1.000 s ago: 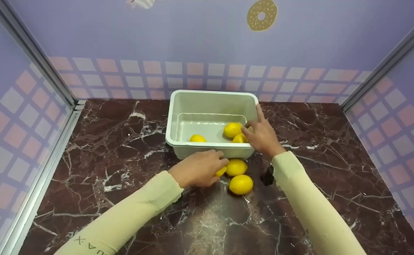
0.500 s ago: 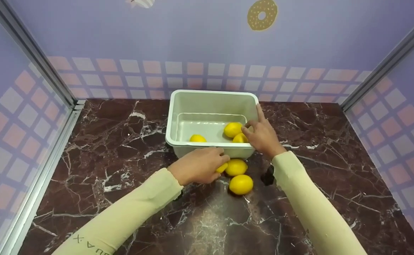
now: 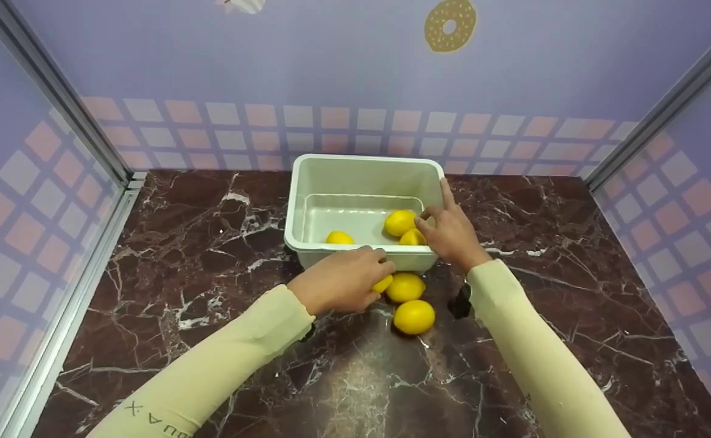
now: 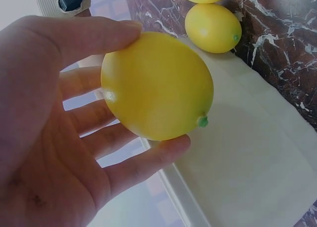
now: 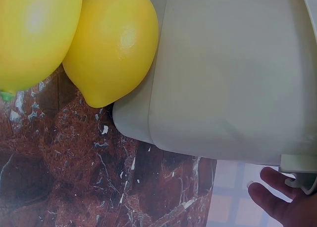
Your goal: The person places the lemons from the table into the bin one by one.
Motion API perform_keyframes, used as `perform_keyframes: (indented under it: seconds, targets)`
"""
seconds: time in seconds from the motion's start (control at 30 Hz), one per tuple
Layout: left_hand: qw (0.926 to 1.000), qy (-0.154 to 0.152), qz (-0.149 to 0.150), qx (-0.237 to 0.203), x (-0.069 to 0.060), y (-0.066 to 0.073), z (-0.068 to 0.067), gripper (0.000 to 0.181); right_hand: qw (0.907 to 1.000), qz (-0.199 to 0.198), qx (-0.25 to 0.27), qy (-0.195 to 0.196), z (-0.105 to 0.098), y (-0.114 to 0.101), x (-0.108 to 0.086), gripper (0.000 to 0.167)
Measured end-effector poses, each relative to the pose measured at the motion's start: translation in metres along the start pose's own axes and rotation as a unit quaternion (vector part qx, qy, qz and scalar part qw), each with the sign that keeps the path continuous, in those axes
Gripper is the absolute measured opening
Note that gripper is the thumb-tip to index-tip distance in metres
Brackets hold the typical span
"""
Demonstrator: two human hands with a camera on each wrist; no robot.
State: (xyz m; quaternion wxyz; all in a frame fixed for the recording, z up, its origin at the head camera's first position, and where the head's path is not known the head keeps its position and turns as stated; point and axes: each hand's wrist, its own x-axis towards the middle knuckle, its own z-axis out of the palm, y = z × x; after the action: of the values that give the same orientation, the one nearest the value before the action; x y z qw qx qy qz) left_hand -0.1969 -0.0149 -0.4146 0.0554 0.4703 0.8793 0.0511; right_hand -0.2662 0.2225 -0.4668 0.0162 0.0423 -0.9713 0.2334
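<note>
In my left hand [image 3: 343, 281] I hold a yellow lemon [image 4: 158, 86] between thumb and fingers, just in front of the bin's near wall. The head view shows only a sliver of that lemon beside my fingers. My right hand [image 3: 453, 234] grips the right rim of the pale plastic bin [image 3: 367, 159], its index finger stretched along the edge. Inside the bin lie three lemons: one at the front left [image 3: 339, 237], another at the right [image 3: 399, 223], and a third [image 3: 412, 237] partly hidden by the front rim.
Two more lemons rest on the dark marbled table: one [image 3: 405, 288] close to the bin's front wall, the other [image 3: 414, 317] nearer me. A patterned wall [image 3: 355, 79] stands behind the bin, with side walls left and right. A small black object [image 3: 460, 303] shows by my right cuff.
My left hand has moved slightly up and toward the bin, taking the lemon with it. The right hand, the bin and the other lemons look unmoved.
</note>
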Motion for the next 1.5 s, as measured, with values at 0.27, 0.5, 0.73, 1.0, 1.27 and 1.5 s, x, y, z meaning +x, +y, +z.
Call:
perform_keyframes:
  seconds: [0.27, 0.5, 0.73, 1.0, 1.27, 1.5]
  targets:
    - [1.0000, 0.004, 0.004, 0.000, -0.001, 0.000, -0.005, 0.028, 1.0000, 0.006, 0.004, -0.004, 0.000, -0.001, 0.001, 0.033]
    - [0.9999, 0.010, 0.001, -0.003, -0.001, 0.001, -0.009, 0.028, 1.0000, 0.004, 0.003, -0.002, 0.000, -0.001, 0.001, 0.032]
    - [0.9998, 0.012, 0.001, -0.014, -0.001, 0.002, -0.013, 0.025, 1.0000, 0.003, 0.004, 0.001, 0.000, 0.000, 0.001, 0.032]
    - [0.9999, 0.014, 0.007, -0.005, -0.001, 0.003, -0.017, 0.025, 1.0000, 0.002, 0.006, 0.003, 0.000, 0.000, 0.000, 0.032]
    - [0.9998, 0.017, 0.004, 0.001, 0.001, 0.002, -0.021, 0.028, 0.9999, 0.005, 0.013, 0.004, 0.000, -0.001, -0.001, 0.033]
    - [0.9999, 0.010, 0.002, 0.012, 0.002, 0.003, -0.025, 0.032, 0.9998, 0.006, 0.015, 0.009, 0.001, 0.000, -0.001, 0.031]
